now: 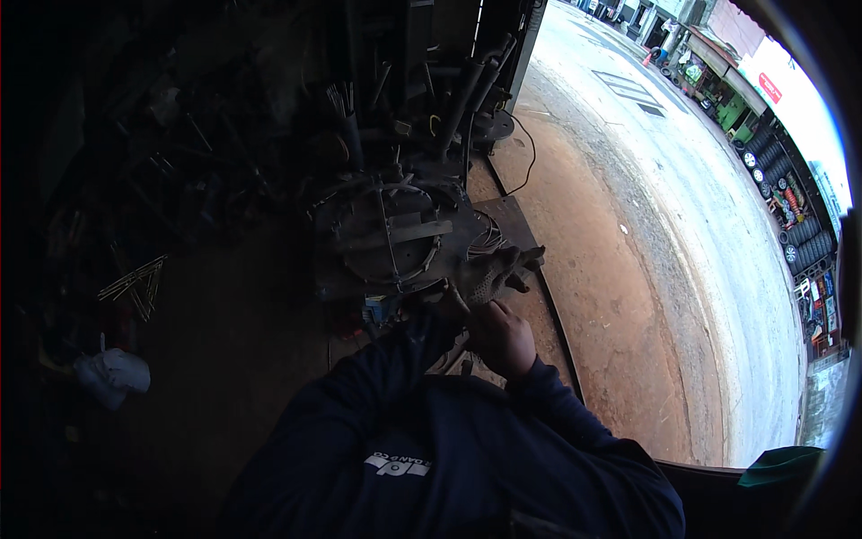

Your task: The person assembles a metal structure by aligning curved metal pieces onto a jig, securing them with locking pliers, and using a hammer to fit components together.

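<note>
A grey, dotted-textured work glove (480,280) is above the near right part of the dark bench. It lies in line with my left sleeve and appears to be on my left hand (503,268). Its fingers point away to the right, with the thumb part spread from them. Close by, my bare right hand (505,340) is closed, its fingers pinching the glove near the cuff. A pale edge shows beside the fingertips. Deep shadow hides my left wrist. Just left of it is a small blue object (377,310) whose kind I cannot make out.
A round metal frame (386,234) with bars across it sits on the bench. Coiled cable (488,235) lies beside it. Thin rods stand in a tube (346,126) behind. Yellowish rods (135,286) and a white cloth-like bundle (112,377) are at left. A road (718,260) runs outside at right.
</note>
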Demonstrator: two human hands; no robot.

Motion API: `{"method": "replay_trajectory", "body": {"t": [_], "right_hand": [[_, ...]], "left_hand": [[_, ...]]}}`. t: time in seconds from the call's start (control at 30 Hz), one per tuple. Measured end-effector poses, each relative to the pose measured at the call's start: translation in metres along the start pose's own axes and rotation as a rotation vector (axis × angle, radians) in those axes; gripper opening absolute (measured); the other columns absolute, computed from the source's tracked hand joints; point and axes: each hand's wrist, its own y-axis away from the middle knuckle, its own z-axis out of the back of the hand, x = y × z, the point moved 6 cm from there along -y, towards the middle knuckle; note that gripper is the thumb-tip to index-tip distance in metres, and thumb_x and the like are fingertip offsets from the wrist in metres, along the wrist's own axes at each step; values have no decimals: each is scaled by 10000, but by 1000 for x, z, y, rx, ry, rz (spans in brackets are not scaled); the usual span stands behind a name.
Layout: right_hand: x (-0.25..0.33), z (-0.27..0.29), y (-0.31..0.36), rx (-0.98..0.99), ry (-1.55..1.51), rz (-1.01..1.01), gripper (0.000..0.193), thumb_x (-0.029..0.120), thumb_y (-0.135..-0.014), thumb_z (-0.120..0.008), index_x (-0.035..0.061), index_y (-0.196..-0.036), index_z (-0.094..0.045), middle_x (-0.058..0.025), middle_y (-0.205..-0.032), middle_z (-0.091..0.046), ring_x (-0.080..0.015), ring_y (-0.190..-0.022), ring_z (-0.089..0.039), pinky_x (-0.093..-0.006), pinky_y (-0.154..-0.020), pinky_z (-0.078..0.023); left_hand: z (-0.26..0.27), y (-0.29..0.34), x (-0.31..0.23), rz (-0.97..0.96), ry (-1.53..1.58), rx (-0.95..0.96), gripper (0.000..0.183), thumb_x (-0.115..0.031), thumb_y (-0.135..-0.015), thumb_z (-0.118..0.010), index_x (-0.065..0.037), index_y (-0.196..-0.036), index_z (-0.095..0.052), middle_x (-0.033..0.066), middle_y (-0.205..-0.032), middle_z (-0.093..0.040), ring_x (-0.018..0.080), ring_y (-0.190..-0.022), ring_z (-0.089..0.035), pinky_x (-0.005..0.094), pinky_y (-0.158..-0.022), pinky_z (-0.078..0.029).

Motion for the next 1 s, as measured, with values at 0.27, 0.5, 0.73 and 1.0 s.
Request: {"method": "replay_trajectory", "body": {"t": [0.27, 0.5, 0.73, 1.0], "right_hand": [[-14, -17, -29, -149, 187, -513, 175, 213, -863, -679, 70, -958, -642, -151, -929, -685, -366, -819, -688, -464, -666, -551], [19, -105, -46, 519, -48, -686, 174, 229, -866, -649, 63, -893, -691, -193, -870, -686, -392, -772, -678, -495, -680, -533], [63, -107, -62, 364, 20, -258, 139, 176, -837, -676, 40, -858, -694, -144, -703, -619, -345, -631, -606, -459, -619, -502], [53, -53, -27, 260, -348, -944, 293, 210, -942, -681, -9, -1136, -665, -139, -987, -713, -239, -693, -735, -346, -596, -593]], "left_hand": [[49, -9, -37, -405, -13, 42, 584, -114, -959, -659, 0, -1486, -434, 172, -1511, -481, 266, -1375, -482, 405, -1124, -411], [93, -15, -44, 153, 452, 40, 393, -226, -1032, -592, -8, -1359, -578, 141, -1326, -639, 226, -1282, -549, 396, -1103, -419], [91, -13, -35, 453, 594, 196, 475, -354, -1017, -611, -34, -1368, -587, 169, -1153, -683, 200, -1116, -615, 346, -944, -505], [47, 63, 66, 727, -401, 387, 329, -338, -949, -661, -114, -1190, -677, 100, -1060, -677, 315, -954, -677, 422, -854, -539]]}}
